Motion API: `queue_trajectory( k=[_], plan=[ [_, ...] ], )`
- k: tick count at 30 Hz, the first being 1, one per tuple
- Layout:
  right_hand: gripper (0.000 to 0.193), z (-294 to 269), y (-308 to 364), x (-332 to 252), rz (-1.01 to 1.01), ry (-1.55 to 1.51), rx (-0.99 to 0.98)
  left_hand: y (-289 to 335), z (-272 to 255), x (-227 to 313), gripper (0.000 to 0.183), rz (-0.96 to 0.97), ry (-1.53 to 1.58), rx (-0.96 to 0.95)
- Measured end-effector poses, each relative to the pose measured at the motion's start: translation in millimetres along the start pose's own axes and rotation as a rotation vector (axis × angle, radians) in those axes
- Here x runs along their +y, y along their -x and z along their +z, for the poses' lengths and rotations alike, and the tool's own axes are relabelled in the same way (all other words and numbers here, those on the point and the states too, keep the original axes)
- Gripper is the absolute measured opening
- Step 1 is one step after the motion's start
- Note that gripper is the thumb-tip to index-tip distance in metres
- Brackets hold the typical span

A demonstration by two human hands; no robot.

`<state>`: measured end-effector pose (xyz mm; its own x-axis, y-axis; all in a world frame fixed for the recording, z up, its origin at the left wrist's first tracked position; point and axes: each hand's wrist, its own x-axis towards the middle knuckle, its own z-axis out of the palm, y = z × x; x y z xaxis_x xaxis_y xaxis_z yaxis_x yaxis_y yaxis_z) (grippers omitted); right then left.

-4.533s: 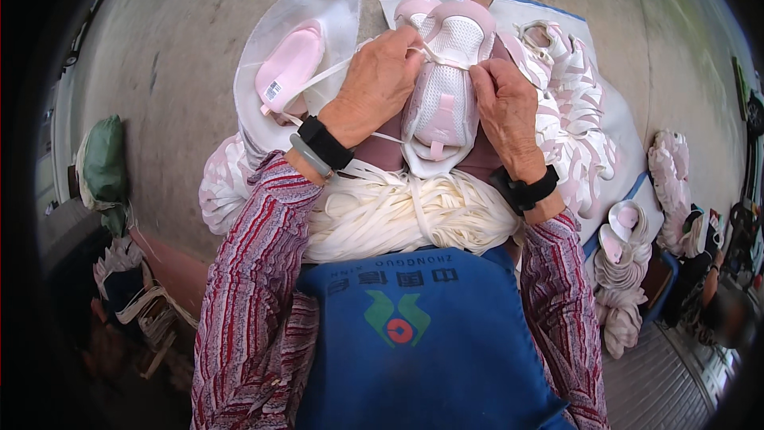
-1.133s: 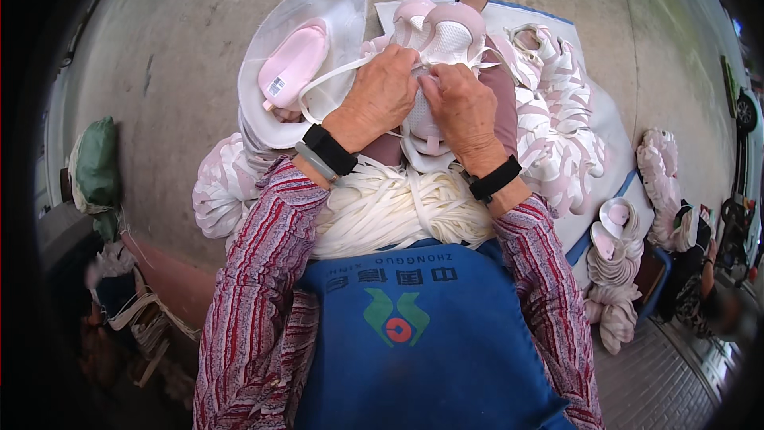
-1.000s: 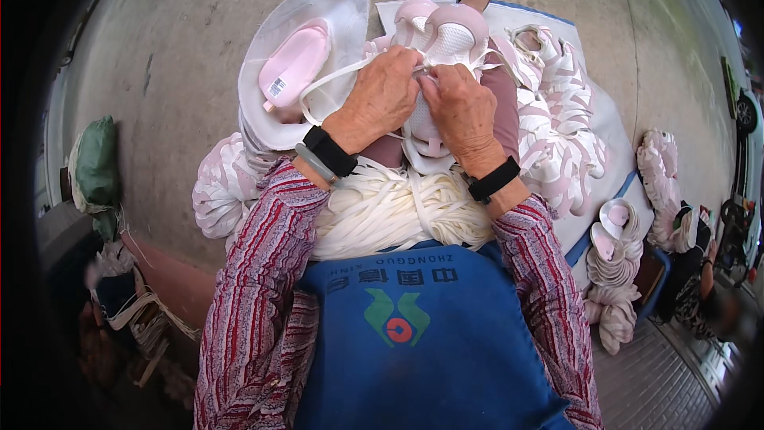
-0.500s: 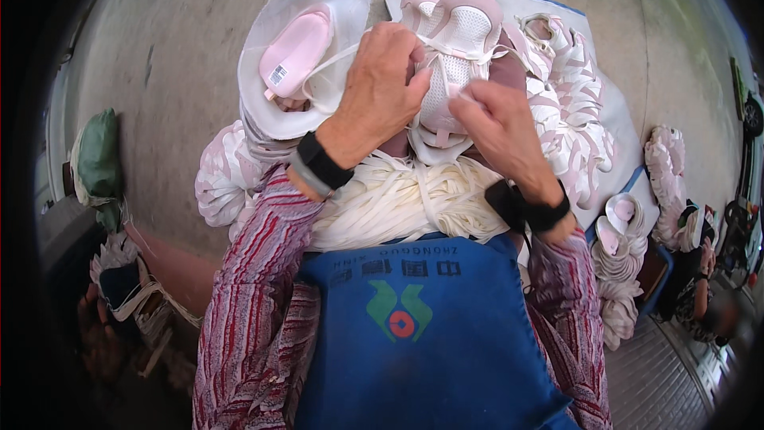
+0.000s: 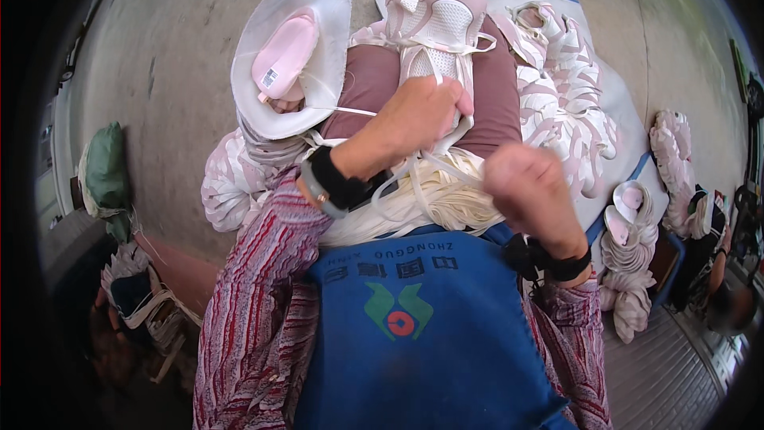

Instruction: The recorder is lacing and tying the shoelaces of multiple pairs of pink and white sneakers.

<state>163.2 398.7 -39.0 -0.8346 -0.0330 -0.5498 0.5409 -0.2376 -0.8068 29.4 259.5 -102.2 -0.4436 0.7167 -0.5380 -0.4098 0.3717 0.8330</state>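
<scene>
A white and pink mesh shoe upper [image 5: 447,20] lies across my lap between the mauve trouser legs. My left hand [image 5: 426,115] is closed over its lower part, fingers pinched at the tongue, and hides what lies beneath. A white shoelace [image 5: 455,169] runs from under the left hand toward my right hand [image 5: 533,187]. The right hand, smeared by motion, is a fist to the right of the upper, with the lace leading into it. Just below both hands, a thick bundle of cream laces [image 5: 382,211] rests at the top of my blue apron [image 5: 398,382].
At the left, a white shell-shaped stack [image 5: 333,8] holds a pink insole-like piece [image 5: 285,56]. More shoe uppers [image 5: 569,103] are piled on a pale sheet [image 5: 629,119] at the right. A green sack [image 5: 107,167] stands far left; another person [image 5: 712,271] is at the far right.
My left hand has moved down and right onto the lower part of the upper. My right hand has drawn away down and right, and a lace loop now hangs between the hands.
</scene>
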Motion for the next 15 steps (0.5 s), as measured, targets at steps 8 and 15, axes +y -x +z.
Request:
queue_trajectory(
  k=[8,15],
  plan=[
    [0.041,-6,-28,27,0.194,-0.873,-0.212,84,68,32,0.014,0.714,-0.546,-0.527],
    [0.029,-29,12,12,0.019,-0.344,-0.234,81,69,12,0.018,0.631,-0.442,-0.674]
  ],
)
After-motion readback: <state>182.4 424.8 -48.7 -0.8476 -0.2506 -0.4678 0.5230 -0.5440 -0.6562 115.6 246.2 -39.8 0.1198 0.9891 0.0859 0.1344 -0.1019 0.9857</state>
